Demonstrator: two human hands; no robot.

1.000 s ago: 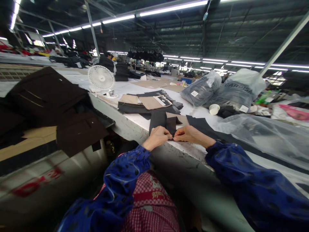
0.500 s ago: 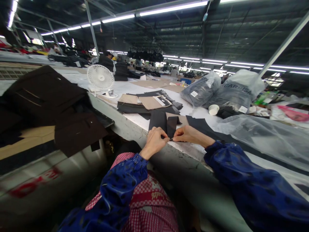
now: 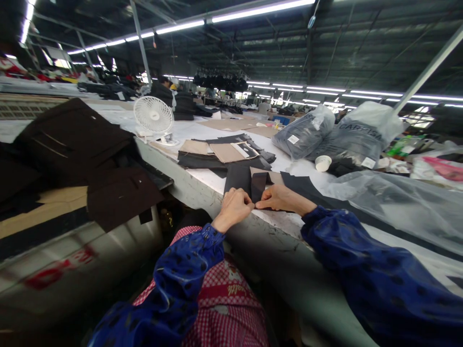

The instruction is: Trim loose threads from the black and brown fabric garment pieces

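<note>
Both hands hold a narrow pinch at the lower end of a dark fabric strip (image 3: 258, 187). The fingertips of the left hand (image 3: 233, 208) and the right hand (image 3: 282, 199) nearly meet there, just above the table edge (image 3: 188, 180). Anything finer between the fingertips is too small to make out.

The strip lies over a wider dark fabric panel (image 3: 238, 178) and a tan pattern card (image 3: 273, 176). A long black fabric piece (image 3: 298, 185) extends to the right of the right hand.

Farther along the table are stacked fabric pieces with tan cards (image 3: 226, 153). Beyond them stand a white desk fan (image 3: 154, 114), gray plastic bags (image 3: 304, 132), and a white paper cup (image 3: 323, 163). A clear plastic sheet (image 3: 394, 202) lies at right. Dark brown cloth pieces (image 3: 72, 135) are piled at left.
</note>
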